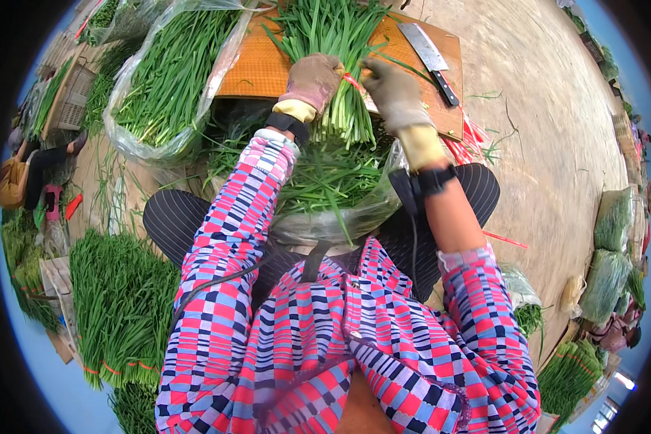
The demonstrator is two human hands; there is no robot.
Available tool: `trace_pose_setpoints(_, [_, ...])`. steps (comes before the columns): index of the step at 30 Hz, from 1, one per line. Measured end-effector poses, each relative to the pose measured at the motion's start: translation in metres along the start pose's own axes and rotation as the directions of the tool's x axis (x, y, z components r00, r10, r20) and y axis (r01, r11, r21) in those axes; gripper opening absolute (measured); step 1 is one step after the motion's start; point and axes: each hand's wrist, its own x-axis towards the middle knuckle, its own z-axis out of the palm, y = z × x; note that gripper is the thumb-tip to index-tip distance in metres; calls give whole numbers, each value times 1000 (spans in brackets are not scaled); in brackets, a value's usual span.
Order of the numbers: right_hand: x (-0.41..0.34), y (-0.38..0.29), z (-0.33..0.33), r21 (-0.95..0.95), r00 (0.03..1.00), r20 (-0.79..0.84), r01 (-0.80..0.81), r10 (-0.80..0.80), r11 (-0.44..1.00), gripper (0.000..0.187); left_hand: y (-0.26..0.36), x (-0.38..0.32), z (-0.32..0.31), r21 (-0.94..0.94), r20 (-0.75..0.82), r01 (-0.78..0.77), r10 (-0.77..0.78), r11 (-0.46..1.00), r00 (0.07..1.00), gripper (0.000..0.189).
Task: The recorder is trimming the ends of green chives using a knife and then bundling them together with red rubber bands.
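Note:
A bunch of green Chinese chives [339,32] lies across a wooden board, its pale cut stems pointing towards me. My left hand [314,81], in a stained work glove, is closed at the left side of the bunch, against a red plastic tie [351,81] around the stems. My right hand [393,89], gloved too, is curled just right of the stems; whether its fingers pinch the tie's end is hidden. A cleaver [426,51] with a black handle rests on the board [249,59] to the right. Beneath the stems, an open plastic bag [325,225] holds loose chive leaves [331,179].
A clear bag of chives [176,70] stands left of the board. Red tie strips [469,138] lie at its right corner. Tied chive bundles [122,309] are stacked at lower left. Another person's leg [54,157] shows far left. Packed bags [605,282] line the right.

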Motion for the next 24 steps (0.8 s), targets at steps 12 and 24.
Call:
trace_pose_setpoints(12, [28, 10, 55, 250, 966, -193, 216, -170, 944, 25, 0, -9, -13, 299, 56, -175, 166, 938, 985, 20])
trace_pose_setpoints(24, [39, -5, 14, -128, 947, 141, 307, -289, 943, 27, -9, -12, -13, -236, 84, 206, -192, 950, 978, 20])
